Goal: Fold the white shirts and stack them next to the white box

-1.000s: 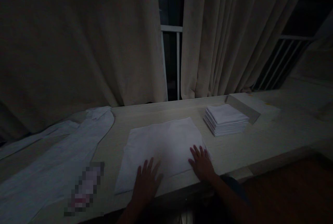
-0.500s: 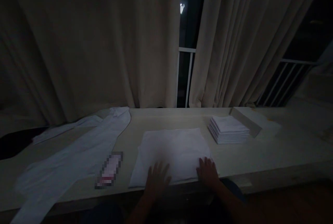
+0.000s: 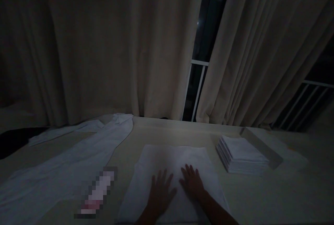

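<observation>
A white cloth point(image 3: 172, 158) lies spread on the pale table in front of me, its near edge running to the bottom of the view. My left hand point(image 3: 161, 189) rests flat on its middle-left part, fingers spread. My right hand point(image 3: 192, 181) lies on the cloth just to the right, palm down with fingers apart. Neither hand grips anything. To the right stands a neat stack of folded white cloths point(image 3: 244, 153), apart from both hands.
On the left a long white garment point(image 3: 86, 158) sprawls across the table point(image 3: 138, 131). A blurred-out flat item point(image 3: 99, 190) lies between it and the cloth. A white box point(image 3: 276, 145) stands behind the stack. Beige curtains point(image 3: 161, 61) hang along the back, with a dark window gap.
My right hand has moved left from the cloth's right edge onto its middle. The left hand stays on the cloth. My view has tilted and shifted a little.
</observation>
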`<state>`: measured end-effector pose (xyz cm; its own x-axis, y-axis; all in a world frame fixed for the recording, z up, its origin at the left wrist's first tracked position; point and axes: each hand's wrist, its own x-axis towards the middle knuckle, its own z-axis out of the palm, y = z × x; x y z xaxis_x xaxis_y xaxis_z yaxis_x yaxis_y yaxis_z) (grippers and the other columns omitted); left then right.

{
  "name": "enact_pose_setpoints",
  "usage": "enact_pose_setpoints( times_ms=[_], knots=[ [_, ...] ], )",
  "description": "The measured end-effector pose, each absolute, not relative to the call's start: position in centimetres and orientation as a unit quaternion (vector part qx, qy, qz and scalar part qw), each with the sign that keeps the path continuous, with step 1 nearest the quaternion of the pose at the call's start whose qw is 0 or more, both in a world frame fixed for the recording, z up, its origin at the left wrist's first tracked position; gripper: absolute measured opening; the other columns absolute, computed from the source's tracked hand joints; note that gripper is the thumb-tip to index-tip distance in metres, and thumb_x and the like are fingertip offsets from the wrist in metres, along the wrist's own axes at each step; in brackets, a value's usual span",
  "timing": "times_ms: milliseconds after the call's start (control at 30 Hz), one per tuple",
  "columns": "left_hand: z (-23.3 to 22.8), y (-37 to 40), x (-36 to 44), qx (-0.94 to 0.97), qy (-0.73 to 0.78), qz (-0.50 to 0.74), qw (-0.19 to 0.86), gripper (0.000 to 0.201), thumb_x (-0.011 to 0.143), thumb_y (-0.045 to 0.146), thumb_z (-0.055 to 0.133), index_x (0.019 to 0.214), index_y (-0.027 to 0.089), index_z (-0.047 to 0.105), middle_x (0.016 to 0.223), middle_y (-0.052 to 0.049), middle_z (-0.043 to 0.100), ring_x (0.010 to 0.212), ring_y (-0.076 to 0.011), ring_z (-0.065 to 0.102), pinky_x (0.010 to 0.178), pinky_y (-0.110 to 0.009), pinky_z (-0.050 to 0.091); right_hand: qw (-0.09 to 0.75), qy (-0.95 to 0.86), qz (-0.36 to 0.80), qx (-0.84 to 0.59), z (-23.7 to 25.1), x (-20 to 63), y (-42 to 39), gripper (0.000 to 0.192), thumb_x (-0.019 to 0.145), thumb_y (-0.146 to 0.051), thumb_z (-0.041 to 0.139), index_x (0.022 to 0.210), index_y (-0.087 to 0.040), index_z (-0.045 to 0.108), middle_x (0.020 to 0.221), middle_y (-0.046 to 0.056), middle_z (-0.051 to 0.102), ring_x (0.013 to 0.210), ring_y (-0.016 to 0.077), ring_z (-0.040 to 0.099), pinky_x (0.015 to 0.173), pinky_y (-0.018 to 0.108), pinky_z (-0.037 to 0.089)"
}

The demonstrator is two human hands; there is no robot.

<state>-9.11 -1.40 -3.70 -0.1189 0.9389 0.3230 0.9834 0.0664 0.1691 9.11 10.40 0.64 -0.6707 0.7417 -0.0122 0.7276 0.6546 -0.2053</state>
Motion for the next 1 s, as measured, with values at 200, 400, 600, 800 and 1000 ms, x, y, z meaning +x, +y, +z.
enact_pose_setpoints(
  times_ms=[200,400,600,800,1000],
  knots=[
    [-4.1,-1.1,-9.6,-0.661,-0.729,-0.167,0.054,0.066,0.088,0.062,0.036,0.148,0.04,0.02,0.157,-0.004,0.022,0.144,-0.035,0.02,0.112,-0.064,0.016,0.047,-0.889,0.077,-0.449,-0.4,7.9,13.5,0.066,0.095,-0.062,0.021,0.151,-0.027,0.025,0.158,0.006,0.016,0.146,0.0297,0.008,0.114,0.055,0.007],
    [-2.4,-1.2,-15.7,-0.563,-0.812,-0.133,0.079,0.067,0.088,0.063,0.033,0.146,0.028,0.037,0.155,-0.012,0.028,0.142,-0.0365,0.023,0.113,-0.06,0.014,0.078,-0.891,0.043,-0.446,-2.0,8.0,13.2,0.068,0.095,-0.064,0.018,0.152,-0.027,0.024,0.159,0.004,0.015,0.146,0.0279,0.006,0.115,0.052,0.002],
    [-3.3,-2.8,-19.7,-0.496,-0.853,-0.142,0.079,0.079,0.087,0.064,0.032,0.144,0.011,0.038,0.154,-0.018,0.028,0.144,-0.035,0.018,0.114,-0.055,0.017,0.074,-0.887,0.048,-0.454,-2.0,8.1,13.4,0.069,0.094,-0.065,0.018,0.152,-0.028,0.024,0.159,0.004,0.015,0.146,0.0276,0.006,0.115,0.052,0.001],
    [-0.5,-2.9,-22.7,-0.403,-0.874,-0.27,-0.04,0.067,0.085,0.051,0.042,0.137,0.009,0.045,0.145,-0.017,0.044,0.134,-0.0276,0.041,0.108,-0.041,0.034,0.079,-0.89,0.041,-0.448,-1.9,8.3,13.3,0.069,0.095,-0.064,0.018,0.151,-0.026,0.025,0.159,0.006,0.017,0.146,0.0278,0.008,0.114,0.052,0.002],
    [1.4,-3.0,-26.8,-0.39,-0.879,-0.254,-0.101,0.052,0.082,0.044,0.052,0.12,0.01,0.061,0.117,-0.014,0.067,0.102,-0.0234,0.064,0.089,-0.032,0.047,0.07,-0.888,0.045,-0.453,-1.8,8.2,13.2,0.068,0.095,-0.064,0.019,0.152,-0.025,0.024,0.159,0.006,0.016,0.146,0.0273,0.005,0.114,0.051,-0.001]
  ],
)
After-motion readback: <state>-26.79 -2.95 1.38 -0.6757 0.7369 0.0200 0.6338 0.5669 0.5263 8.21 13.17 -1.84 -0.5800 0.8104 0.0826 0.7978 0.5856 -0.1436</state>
